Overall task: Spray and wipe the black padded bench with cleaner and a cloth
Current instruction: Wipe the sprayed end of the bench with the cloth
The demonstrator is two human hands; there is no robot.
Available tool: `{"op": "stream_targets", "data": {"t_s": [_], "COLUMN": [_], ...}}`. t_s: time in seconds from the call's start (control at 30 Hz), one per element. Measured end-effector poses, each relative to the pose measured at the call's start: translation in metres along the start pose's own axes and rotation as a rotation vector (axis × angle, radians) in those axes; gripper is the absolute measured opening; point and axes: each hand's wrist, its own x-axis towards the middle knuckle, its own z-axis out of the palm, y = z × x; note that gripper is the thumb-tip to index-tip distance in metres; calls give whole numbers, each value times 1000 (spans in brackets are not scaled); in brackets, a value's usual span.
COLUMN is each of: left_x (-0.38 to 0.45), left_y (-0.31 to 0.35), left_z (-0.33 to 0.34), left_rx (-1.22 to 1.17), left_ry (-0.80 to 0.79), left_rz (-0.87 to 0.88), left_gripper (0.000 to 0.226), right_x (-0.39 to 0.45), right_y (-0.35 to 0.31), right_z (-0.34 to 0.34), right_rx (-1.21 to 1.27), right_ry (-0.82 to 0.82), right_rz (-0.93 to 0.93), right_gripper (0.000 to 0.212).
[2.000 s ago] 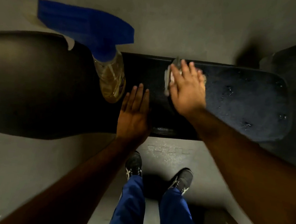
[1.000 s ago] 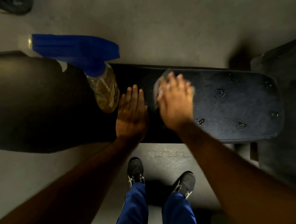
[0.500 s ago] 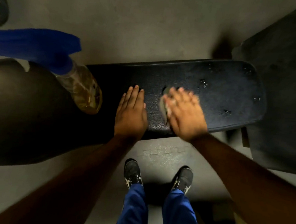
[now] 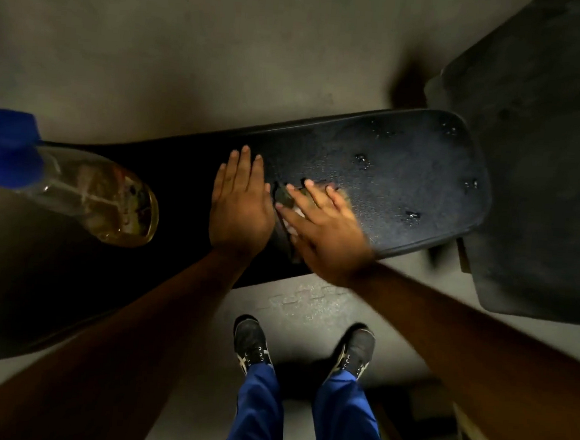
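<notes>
The black padded bench (image 4: 404,179) runs across the view, its right end wet with droplets. My right hand (image 4: 325,229) presses a crumpled cloth (image 4: 285,199) flat onto the pad near the middle; most of the cloth is hidden under the palm. Just left of it, my left hand (image 4: 239,206) lies flat on the pad, fingers apart, holding nothing. A clear spray bottle (image 4: 101,196) of yellowish cleaner with a blue trigger head (image 4: 5,148) stands on the bench at the left.
A dark floor mat (image 4: 542,168) lies beyond the bench's right end. My feet in dark shoes (image 4: 252,344) stand on the grey floor in front of the bench. Boxes or boards (image 4: 439,426) sit at the lower right.
My right hand with the cloth slid from the pad's far edge toward the near edge and closer to my left hand. The view swung, tilting the bench. My left hand stayed put.
</notes>
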Motion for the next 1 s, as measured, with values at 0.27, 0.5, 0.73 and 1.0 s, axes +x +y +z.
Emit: {"op": "stream_targets", "data": {"t_s": [0.27,0.5,0.73,1.0], "left_x": [2,0,-2,-10], "left_y": [-2,-4,-3,29], "left_z": [5,7,8,7], "left_rx": [72,44,105,-9], "left_ry": [37,54,95,118], "left_rz": [38,60,45,76], "left_gripper": [48,50,46,47], "right_x": [66,105,65,-2], "right_y": [23,41,74,69], "right_z": [-17,-30,-31,-15], "right_rx": [20,55,12,-27], "right_ry": [48,99,105,38], "right_rz": [72,350,240,-32], "right_gripper": [53,53,56,53]}}
